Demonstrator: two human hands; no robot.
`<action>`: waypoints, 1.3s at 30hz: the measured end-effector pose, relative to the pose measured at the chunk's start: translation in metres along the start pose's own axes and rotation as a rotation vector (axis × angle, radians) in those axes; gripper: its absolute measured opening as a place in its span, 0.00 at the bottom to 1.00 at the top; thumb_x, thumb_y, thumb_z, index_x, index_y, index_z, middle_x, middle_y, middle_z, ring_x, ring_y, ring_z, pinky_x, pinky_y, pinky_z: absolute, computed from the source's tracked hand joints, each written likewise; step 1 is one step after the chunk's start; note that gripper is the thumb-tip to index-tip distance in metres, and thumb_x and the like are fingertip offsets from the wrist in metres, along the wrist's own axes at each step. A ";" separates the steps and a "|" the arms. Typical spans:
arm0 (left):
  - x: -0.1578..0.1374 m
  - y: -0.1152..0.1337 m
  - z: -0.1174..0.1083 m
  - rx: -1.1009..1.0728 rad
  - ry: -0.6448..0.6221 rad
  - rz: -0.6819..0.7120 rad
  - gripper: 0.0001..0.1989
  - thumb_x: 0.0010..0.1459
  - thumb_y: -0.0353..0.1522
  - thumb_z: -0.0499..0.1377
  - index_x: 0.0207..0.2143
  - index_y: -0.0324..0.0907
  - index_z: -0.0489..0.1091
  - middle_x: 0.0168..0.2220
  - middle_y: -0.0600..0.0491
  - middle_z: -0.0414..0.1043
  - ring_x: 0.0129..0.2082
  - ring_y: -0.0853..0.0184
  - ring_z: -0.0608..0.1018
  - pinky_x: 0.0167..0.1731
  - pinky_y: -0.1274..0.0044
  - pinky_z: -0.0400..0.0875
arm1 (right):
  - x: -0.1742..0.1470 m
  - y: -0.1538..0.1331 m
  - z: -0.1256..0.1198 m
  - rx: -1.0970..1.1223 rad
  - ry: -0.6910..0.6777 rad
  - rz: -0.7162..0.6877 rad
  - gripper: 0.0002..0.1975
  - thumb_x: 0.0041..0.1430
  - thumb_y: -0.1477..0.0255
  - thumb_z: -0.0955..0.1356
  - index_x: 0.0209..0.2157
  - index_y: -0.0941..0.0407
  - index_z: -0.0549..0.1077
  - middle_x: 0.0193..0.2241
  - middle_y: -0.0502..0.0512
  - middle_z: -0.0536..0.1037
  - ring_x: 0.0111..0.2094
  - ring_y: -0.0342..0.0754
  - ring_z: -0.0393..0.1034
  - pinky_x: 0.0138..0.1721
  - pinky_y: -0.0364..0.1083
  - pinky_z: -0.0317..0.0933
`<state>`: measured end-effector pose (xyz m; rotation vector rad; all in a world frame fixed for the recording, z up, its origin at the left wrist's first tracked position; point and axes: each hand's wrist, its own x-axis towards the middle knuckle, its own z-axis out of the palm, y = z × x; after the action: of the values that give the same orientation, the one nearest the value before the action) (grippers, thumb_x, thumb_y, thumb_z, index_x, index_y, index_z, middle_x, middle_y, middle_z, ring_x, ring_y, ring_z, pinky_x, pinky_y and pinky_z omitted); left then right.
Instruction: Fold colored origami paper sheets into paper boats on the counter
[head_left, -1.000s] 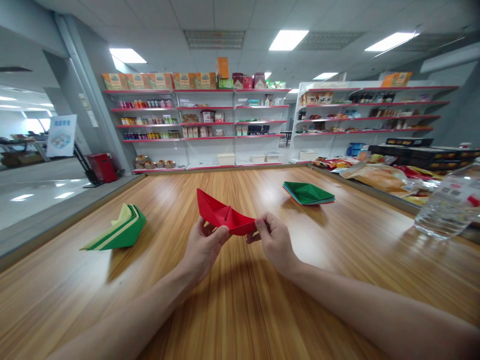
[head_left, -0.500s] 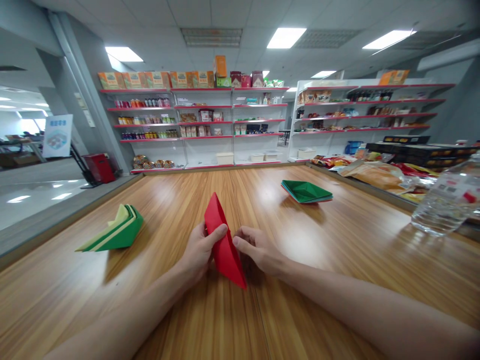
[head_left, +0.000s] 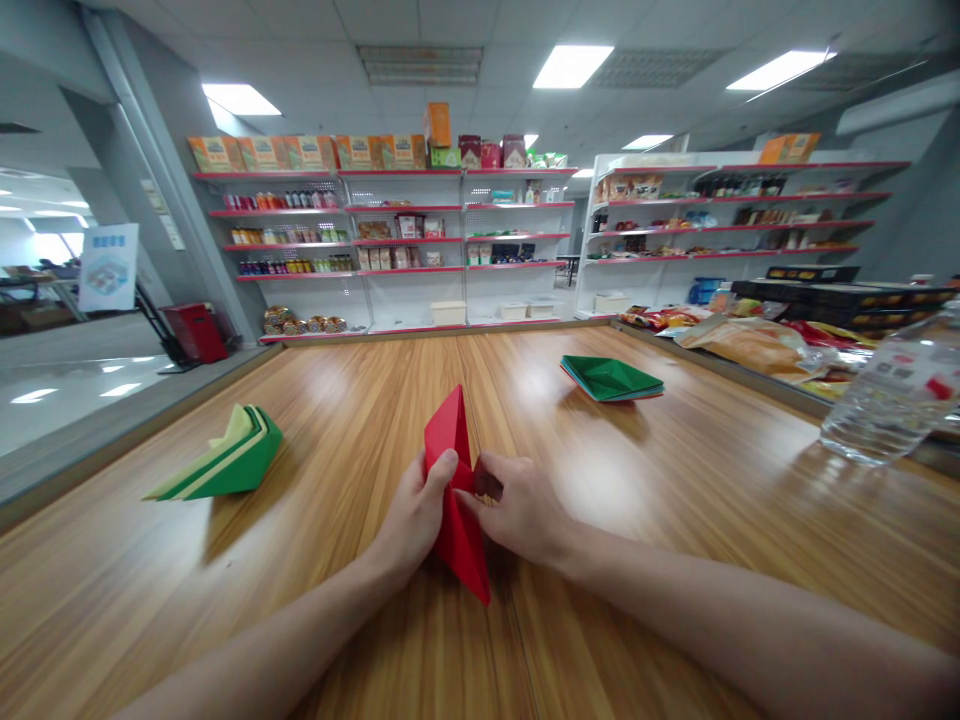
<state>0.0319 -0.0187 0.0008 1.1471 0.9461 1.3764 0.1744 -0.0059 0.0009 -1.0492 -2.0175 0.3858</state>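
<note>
1. Left grip (head_left: 411,515) closed on a red paper boat (head_left: 463,540), thumb across the near side, fingers hidden behind. Boat sits between the grips, one end pointing away, the other toward the wearer.
2. Right grip (head_left: 525,508) narrow, thumb at the boat's middle fold; cannot tell whether it pinches the paper.
3. Progress, judged: red boat's main folds look made, the middle being worked by hand. Finishing left unclear; boat not yet set down.
4. Nested green-and-yellow paper (head_left: 240,460) lies left of the left grip; stacked paper boats (head_left: 615,380), green uppermost, beyond the right grip. Both untouched.
5. Bench (head_left: 360,400): glossy wood grain under both grips, seam running lengthwise. Bottle (head_left: 874,410) far right of the right grip, near packets (head_left: 750,345).
6. Room: stocked shelves (head_left: 412,290) well beyond the grips, lit ceiling panels above; sign (head_left: 109,265) far left.
</note>
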 end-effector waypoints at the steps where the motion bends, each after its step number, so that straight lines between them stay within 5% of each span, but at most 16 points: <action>1: 0.000 0.000 0.000 0.009 -0.008 0.007 0.18 0.56 0.43 0.58 0.38 0.37 0.69 0.34 0.50 0.75 0.35 0.63 0.77 0.36 0.76 0.70 | 0.000 0.000 0.000 0.005 0.001 -0.009 0.13 0.52 0.65 0.69 0.22 0.56 0.64 0.18 0.48 0.67 0.19 0.40 0.56 0.21 0.41 0.48; 7: -0.002 0.001 -0.006 0.098 -0.117 0.022 0.17 0.55 0.42 0.59 0.40 0.38 0.70 0.37 0.49 0.75 0.37 0.61 0.77 0.33 0.77 0.71 | 0.002 -0.001 0.002 0.215 -0.109 0.208 0.17 0.54 0.62 0.67 0.19 0.58 0.67 0.16 0.49 0.67 0.18 0.39 0.57 0.18 0.40 0.48; 12: -0.004 0.002 -0.006 0.049 -0.190 0.050 0.16 0.54 0.39 0.61 0.43 0.40 0.71 0.38 0.48 0.76 0.42 0.60 0.76 0.34 0.78 0.70 | 0.001 -0.007 0.000 0.251 -0.102 0.160 0.12 0.54 0.65 0.68 0.24 0.60 0.74 0.19 0.51 0.72 0.20 0.41 0.61 0.20 0.41 0.52; 15: -0.006 0.005 -0.004 0.034 -0.226 0.017 0.19 0.53 0.41 0.61 0.44 0.39 0.70 0.36 0.47 0.76 0.37 0.62 0.78 0.33 0.78 0.71 | 0.000 -0.009 -0.002 0.426 -0.142 0.127 0.10 0.56 0.67 0.67 0.31 0.59 0.75 0.26 0.54 0.75 0.26 0.44 0.67 0.26 0.41 0.61; 18: -0.010 0.009 -0.002 0.005 -0.333 -0.162 0.24 0.53 0.46 0.59 0.45 0.38 0.68 0.30 0.47 0.76 0.24 0.63 0.78 0.24 0.76 0.71 | 0.000 -0.009 -0.004 0.611 -0.217 0.123 0.10 0.56 0.66 0.67 0.36 0.59 0.74 0.29 0.54 0.76 0.27 0.44 0.69 0.27 0.41 0.64; 21: -0.012 0.008 -0.002 -0.033 -0.394 -0.293 0.25 0.53 0.48 0.57 0.43 0.37 0.68 0.23 0.48 0.75 0.18 0.63 0.76 0.19 0.75 0.70 | -0.001 -0.011 -0.006 0.707 -0.288 0.129 0.12 0.56 0.64 0.68 0.34 0.59 0.73 0.26 0.53 0.75 0.22 0.42 0.67 0.21 0.39 0.61; 30: -0.005 0.002 -0.013 -0.098 -0.456 -0.313 0.21 0.54 0.45 0.55 0.35 0.35 0.73 0.24 0.45 0.75 0.21 0.62 0.77 0.23 0.75 0.71 | 0.001 -0.008 -0.004 0.876 -0.402 0.246 0.17 0.50 0.62 0.71 0.37 0.59 0.71 0.22 0.49 0.74 0.17 0.40 0.66 0.16 0.38 0.60; 39: -0.006 0.004 -0.010 -0.274 -0.500 -0.419 0.25 0.51 0.49 0.53 0.33 0.34 0.74 0.27 0.42 0.76 0.29 0.58 0.79 0.29 0.72 0.72 | 0.004 -0.010 0.003 0.935 -0.280 0.418 0.08 0.45 0.72 0.72 0.26 0.58 0.70 0.17 0.45 0.70 0.12 0.37 0.59 0.10 0.36 0.50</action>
<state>0.0214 -0.0249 0.0018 0.9511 0.5698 0.7956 0.1655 -0.0086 0.0073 -0.8021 -1.5009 1.5820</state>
